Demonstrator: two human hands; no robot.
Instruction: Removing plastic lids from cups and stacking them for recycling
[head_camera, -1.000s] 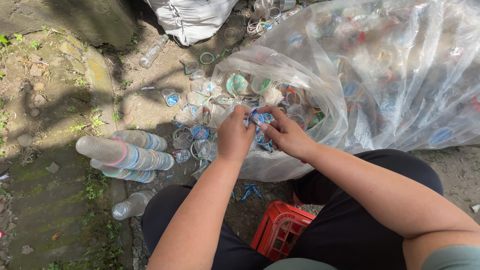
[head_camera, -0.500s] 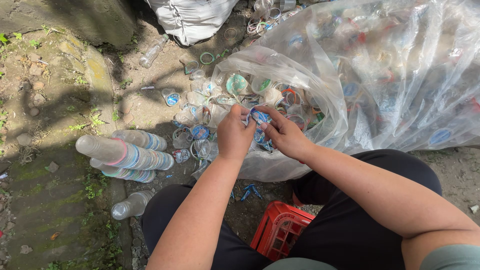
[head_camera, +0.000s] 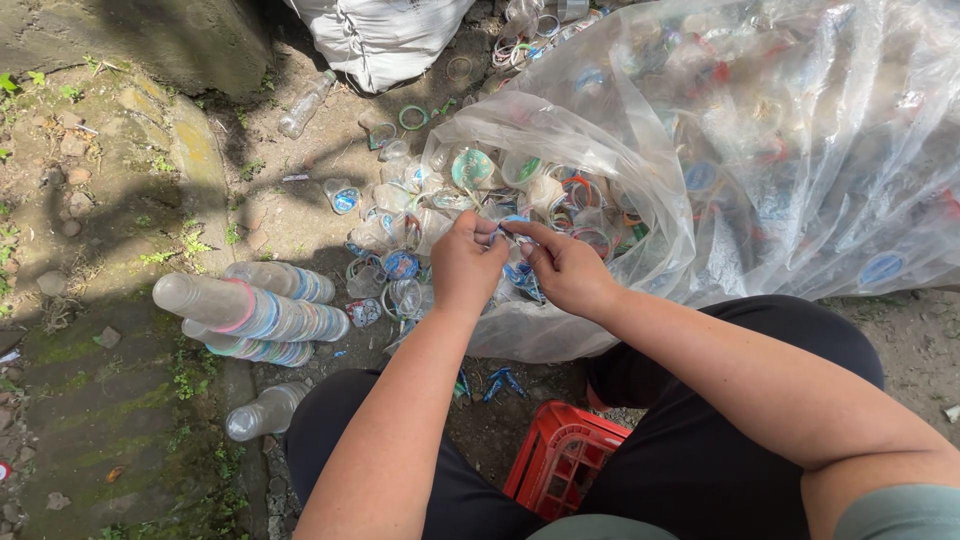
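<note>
Little has moved since the earlier frames — both hands sit at the same spot by the bag mouth, w/ only the fingers regripping slightly; bottles and crate lie as they did.

Left hand (head_camera: 468, 262) and right hand (head_camera: 566, 268) meet fingertip to fingertip, both pinched together on a small blue-and-clear plastic scrap (head_camera: 512, 233), held just above the open mouth of the big clear plastic bag (head_camera: 640, 200). Exactly what the scrap is — label or cup lid — can't be told at this size.

Handling, as a judgement: the scrap looks very light, thin and flexible, prob. slick film; it would crumple rather than break, so a fingertip pinch at its edges suits it.

Around them: flattened clear cups and coloured rings spill from the bag onto the dirt ground (head_camera: 90, 400). Stacked clear bottles w/ colour bands (head_camera: 250, 310) lie to the left, a single bottle (head_camera: 262, 410) nearer the knee. A red crate (head_camera: 562, 462) sits between the legs; a white sack (head_camera: 385, 35) lies up top.
</note>
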